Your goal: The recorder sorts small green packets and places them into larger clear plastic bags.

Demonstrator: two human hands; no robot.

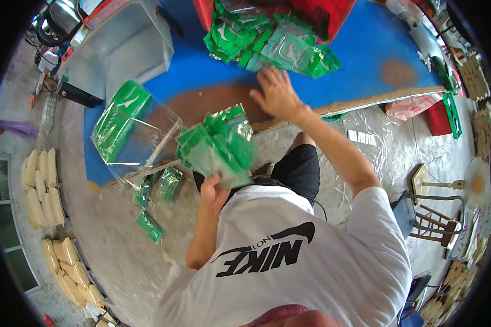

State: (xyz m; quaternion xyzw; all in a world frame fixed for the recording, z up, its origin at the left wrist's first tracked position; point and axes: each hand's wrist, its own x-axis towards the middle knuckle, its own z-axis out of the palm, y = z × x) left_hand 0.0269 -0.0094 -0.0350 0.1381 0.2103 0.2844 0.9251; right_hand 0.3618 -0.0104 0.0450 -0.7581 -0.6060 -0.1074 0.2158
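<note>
My left hand (pixel 211 189) is closed around the lower edge of a fanned stack of green-and-clear plastic packets (pixel 218 143), held over my lap by the table edge. My right hand (pixel 278 94) is stretched out over the table with its fingers apart, holding nothing. Its fingertips are close to a loose pile of similar packets (pixel 237 38) at the mouth of a red bin (pixel 339 16); I cannot tell whether they touch. Left of the stack, a large clear plastic bag (pixel 157 115) with green packets (pixel 126 106) inside lies across the table's corner, partly overhanging.
The blue tabletop (pixel 360 60) has worn brown patches and a ragged front edge. A translucent tub (pixel 131 52) stands at the far left. Green bundles (pixel 150 226) lie on the floor to the left. A chair (pixel 428 220) and a fan (pixel 477 182) stand at right.
</note>
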